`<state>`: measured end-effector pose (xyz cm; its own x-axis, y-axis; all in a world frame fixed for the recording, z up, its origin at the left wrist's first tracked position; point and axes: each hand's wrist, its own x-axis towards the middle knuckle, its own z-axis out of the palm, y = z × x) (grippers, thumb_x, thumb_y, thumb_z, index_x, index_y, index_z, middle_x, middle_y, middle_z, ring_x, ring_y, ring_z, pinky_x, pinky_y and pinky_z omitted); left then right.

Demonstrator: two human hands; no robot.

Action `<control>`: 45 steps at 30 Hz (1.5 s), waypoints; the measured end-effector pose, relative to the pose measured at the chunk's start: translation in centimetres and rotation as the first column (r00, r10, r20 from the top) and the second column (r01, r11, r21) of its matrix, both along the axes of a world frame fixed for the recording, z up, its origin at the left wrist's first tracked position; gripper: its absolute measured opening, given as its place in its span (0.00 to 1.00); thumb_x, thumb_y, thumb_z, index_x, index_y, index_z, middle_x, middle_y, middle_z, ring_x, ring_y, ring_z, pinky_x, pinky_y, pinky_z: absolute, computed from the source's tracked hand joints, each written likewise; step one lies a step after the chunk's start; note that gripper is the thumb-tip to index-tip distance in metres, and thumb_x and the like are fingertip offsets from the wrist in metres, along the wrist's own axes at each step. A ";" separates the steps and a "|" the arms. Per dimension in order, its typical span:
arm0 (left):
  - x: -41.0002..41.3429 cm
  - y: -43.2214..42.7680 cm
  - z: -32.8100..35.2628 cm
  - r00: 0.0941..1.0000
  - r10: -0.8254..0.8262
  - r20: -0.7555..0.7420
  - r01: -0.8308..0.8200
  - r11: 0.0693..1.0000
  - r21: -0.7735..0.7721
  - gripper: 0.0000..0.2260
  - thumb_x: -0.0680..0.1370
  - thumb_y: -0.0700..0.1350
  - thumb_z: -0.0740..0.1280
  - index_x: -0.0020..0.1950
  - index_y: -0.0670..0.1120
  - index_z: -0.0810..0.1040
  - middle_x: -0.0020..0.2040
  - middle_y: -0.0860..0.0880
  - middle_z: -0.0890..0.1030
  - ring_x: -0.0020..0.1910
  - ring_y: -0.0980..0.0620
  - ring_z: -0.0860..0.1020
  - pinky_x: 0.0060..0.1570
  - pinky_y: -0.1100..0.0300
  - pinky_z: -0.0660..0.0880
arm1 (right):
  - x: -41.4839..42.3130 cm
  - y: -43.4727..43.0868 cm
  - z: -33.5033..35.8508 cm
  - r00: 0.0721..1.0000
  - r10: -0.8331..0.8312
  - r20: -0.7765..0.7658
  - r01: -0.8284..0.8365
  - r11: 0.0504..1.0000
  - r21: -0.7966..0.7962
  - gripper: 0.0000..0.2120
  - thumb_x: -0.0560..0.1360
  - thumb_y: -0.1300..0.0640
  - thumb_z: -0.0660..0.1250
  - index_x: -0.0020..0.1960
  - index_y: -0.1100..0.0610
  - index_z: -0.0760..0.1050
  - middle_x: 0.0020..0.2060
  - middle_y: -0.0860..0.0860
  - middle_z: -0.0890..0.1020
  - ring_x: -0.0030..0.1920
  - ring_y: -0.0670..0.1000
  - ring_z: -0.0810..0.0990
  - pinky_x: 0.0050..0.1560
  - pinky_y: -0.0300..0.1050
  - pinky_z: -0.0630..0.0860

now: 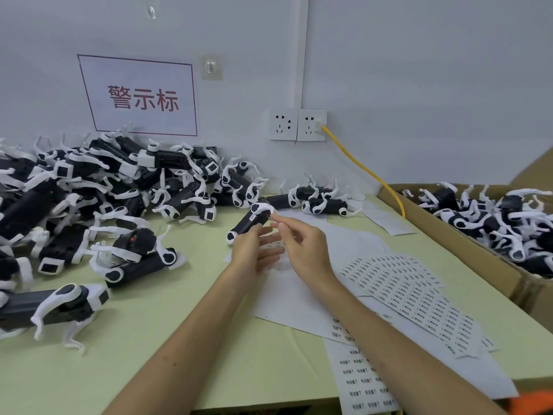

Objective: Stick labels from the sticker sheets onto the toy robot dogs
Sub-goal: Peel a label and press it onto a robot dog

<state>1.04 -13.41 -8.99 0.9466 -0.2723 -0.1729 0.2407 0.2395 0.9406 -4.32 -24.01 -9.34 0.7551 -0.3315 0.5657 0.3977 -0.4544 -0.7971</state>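
One toy dog (pixel 250 221) gripped by left fingers (pixel 270 250); right fingers (pixel 283 229) beside it, grasp unclear.

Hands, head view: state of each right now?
Left hand: holds a toy dog.
Right hand: fingertips pinched together at the dog; whether they hold anything cannot be told.
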 end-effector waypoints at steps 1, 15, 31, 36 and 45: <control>0.0 -0.1 0.0 0.998 -0.028 -0.061 0.022 0.995 -0.101 0.15 0.87 0.48 0.57 0.55 0.42 0.80 0.48 0.45 0.85 0.40 0.47 0.83 0.42 0.57 0.80 | 0.0 0.0 0.0 1.000 -0.003 0.003 0.002 1.000 0.022 0.12 0.82 0.64 0.65 0.60 0.56 0.84 0.51 0.49 0.87 0.52 0.43 0.84 0.55 0.36 0.77; 0.4 -0.6 -1.0 0.980 -0.080 -0.181 0.001 0.916 -0.400 0.21 0.84 0.58 0.63 0.42 0.42 0.79 0.30 0.50 0.76 0.23 0.58 0.73 0.23 0.67 0.70 | -0.4 0.2 -0.2 0.992 0.111 0.055 -0.119 0.977 0.178 0.11 0.73 0.74 0.66 0.43 0.63 0.85 0.36 0.52 0.86 0.34 0.52 0.85 0.40 0.39 0.79; -0.6 -1.6 -1.3 0.936 0.037 0.350 -0.036 0.999 -0.011 0.12 0.80 0.47 0.73 0.51 0.38 0.83 0.37 0.47 0.79 0.27 0.53 0.72 0.33 0.62 0.72 | -0.3 -1.3 0.8 0.967 -0.184 0.177 0.195 0.980 -0.046 0.17 0.72 0.56 0.70 0.60 0.51 0.82 0.51 0.43 0.76 0.52 0.45 0.76 0.52 0.35 0.71; -0.9 -1.6 -1.1 0.889 0.027 0.457 -0.033 0.999 0.003 0.09 0.83 0.47 0.69 0.48 0.44 0.83 0.32 0.53 0.80 0.26 0.54 0.73 0.31 0.64 0.72 | 0.1 -1.6 0.9 0.994 0.029 -0.107 -0.022 0.998 0.062 0.17 0.80 0.51 0.65 0.69 0.50 0.77 0.64 0.42 0.77 0.65 0.39 0.74 0.65 0.37 0.69; -0.6 -1.4 -0.9 0.942 0.093 0.323 -0.056 0.991 -0.122 0.16 0.84 0.52 0.66 0.48 0.40 0.83 0.37 0.47 0.83 0.29 0.54 0.74 0.36 0.62 0.76 | 0.1 -1.3 0.6 0.990 0.108 -0.093 -0.102 0.992 0.070 0.11 0.86 0.52 0.59 0.65 0.42 0.73 0.60 0.34 0.76 0.56 0.23 0.72 0.54 0.21 0.65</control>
<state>0.48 -14.79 -9.93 0.9642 -0.1983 0.1763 -0.0982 0.3505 0.9314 -4.17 -25.29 -8.73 0.8376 -0.2811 0.4684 0.3604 -0.3599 -0.8606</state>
